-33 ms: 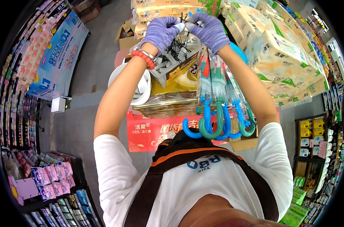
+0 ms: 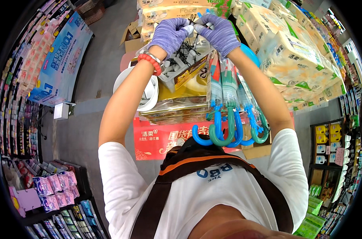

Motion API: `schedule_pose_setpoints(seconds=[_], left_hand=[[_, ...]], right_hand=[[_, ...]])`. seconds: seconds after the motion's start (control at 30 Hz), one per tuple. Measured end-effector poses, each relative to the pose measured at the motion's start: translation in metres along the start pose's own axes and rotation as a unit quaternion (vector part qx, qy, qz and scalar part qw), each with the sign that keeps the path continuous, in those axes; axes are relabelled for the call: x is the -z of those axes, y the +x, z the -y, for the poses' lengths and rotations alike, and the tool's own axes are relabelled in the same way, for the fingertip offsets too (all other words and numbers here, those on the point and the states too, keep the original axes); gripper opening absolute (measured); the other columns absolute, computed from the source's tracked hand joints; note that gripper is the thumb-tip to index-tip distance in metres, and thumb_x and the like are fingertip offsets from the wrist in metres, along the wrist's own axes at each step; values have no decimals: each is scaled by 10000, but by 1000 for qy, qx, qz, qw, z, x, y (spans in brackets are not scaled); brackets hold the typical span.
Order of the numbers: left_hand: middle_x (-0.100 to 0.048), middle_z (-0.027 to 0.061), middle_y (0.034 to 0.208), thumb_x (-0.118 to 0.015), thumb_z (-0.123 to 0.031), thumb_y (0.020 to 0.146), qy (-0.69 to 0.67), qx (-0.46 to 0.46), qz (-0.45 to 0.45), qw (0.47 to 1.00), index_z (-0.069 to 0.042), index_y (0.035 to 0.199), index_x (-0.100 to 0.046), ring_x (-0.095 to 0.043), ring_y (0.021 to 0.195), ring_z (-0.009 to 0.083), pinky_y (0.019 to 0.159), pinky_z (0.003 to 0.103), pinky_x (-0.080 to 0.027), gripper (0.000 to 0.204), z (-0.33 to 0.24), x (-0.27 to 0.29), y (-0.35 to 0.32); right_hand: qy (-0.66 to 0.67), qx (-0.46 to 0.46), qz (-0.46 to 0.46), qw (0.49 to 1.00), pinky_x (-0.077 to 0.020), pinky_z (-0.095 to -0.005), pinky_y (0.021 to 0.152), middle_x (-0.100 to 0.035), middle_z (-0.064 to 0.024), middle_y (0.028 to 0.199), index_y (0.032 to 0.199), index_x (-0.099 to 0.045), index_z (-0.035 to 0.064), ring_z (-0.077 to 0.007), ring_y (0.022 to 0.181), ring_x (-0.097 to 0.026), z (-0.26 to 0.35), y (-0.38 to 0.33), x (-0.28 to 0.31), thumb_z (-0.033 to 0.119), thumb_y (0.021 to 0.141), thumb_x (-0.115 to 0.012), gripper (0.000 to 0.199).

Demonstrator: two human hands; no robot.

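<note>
My left hand [image 2: 171,35] and my right hand [image 2: 220,35], both in purple knit gloves with pale fingertips, meet at the top middle. Their fingers are pinched together on thin black cord [image 2: 191,18], whose loose ends stick up between them. Just below sits a clear plastic box [image 2: 171,84] holding several grey-white plastic pieces [image 2: 179,63] and a tangle of black cords. Several umbrellas in clear sleeves [image 2: 229,85], with blue and green hooked handles [image 2: 230,129], lie beneath my right forearm. The fingertips partly hide what they grip.
A white bucket [image 2: 152,101] stands left of the box, under my left forearm. Gold packages [image 2: 189,97] lie under the box, above a red printed carton [image 2: 151,139]. Stacked tissue packs [image 2: 296,59] rise at the right. Shop shelves line both sides.
</note>
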State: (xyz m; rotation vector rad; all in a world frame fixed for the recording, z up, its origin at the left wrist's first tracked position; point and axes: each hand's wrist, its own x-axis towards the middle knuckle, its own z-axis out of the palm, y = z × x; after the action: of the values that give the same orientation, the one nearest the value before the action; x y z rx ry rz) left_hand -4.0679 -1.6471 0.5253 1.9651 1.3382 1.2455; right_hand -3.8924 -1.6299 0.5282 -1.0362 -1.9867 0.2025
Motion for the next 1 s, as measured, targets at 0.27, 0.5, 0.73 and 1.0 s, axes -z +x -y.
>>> schedule_pose_setpoints(seconds=[0.27,0.5,0.73,1.0], left_hand=[[-572,73,733,-581,-149,799,29,1,90,996,-217,1243,-528,-575,709,180,720,316,-469,452,3,-1,-15],[-613,122,1108,-698,-228,763,-33,-27,40,998,-105,1139,-585,-644,780,219,749,358,-532,411,30,23,-6],[-623,73,1042,-627,-67,836,-80,-95,-39,992,-49,1141,-584,-570,952,91,848,230,-476,308,-50,-20,-48],[-657,8,853,-668,-104,802,-80,29,196,977,-44,1004,-660,-581,760,67,712,226,-476,211,-100,-79,-153]], right_hand=[[-33,46,-201,978,-470,-319,642,-614,-114,721,863,-616,38,-210,682,-588,-35,15,22,208,763,-625,198],[192,-97,-144,966,-331,-209,441,-491,40,597,870,-612,76,-50,496,-407,-28,20,122,226,840,-606,153],[205,-107,-145,962,-252,-170,411,-430,66,610,876,-562,80,-14,458,-344,-10,-86,190,304,885,-545,225],[366,-305,-172,862,-255,-163,358,-493,23,664,894,-506,108,-25,428,-348,-34,-209,214,270,899,-539,166]])
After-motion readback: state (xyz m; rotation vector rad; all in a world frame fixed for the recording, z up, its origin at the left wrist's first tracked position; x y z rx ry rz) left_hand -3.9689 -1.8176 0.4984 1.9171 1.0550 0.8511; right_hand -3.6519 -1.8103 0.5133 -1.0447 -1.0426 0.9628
